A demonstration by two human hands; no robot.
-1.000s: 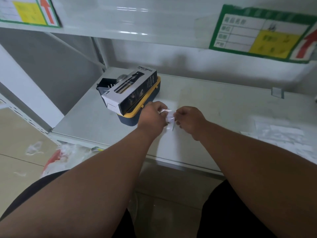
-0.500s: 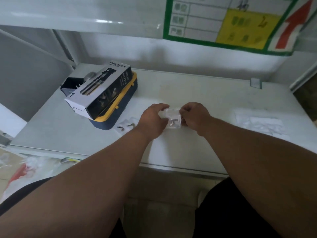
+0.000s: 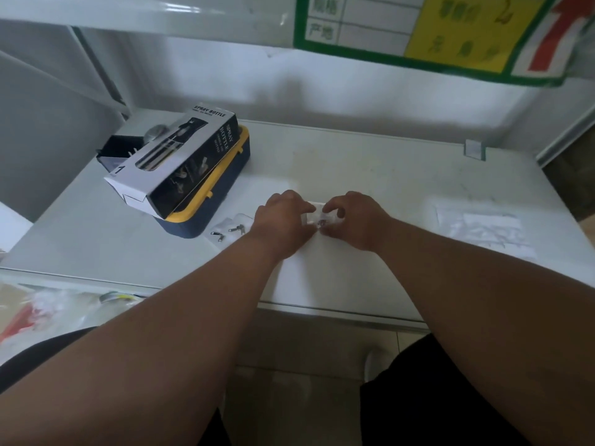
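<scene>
One clear bag (image 3: 317,218) is pinched by the left hand (image 3: 283,220) and right hand (image 3: 355,222) at the middle of the shelf (image 3: 386,162). Other bags (image 3: 230,227) are laid beside the box (image 3: 212,206), so packing is judged partly done.

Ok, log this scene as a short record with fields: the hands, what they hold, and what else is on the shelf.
Surface: white shelf
Hands: left hand and right hand both pinch a small clear bag
Bag contents: a small dark metal part, too small to identify
Left of hands: flat clear packets holding what look like zipper pulls
Far left: spray bottle box lying on a navy and yellow case
Right: pile of clear bags
Above: green-bordered shelf label
</scene>
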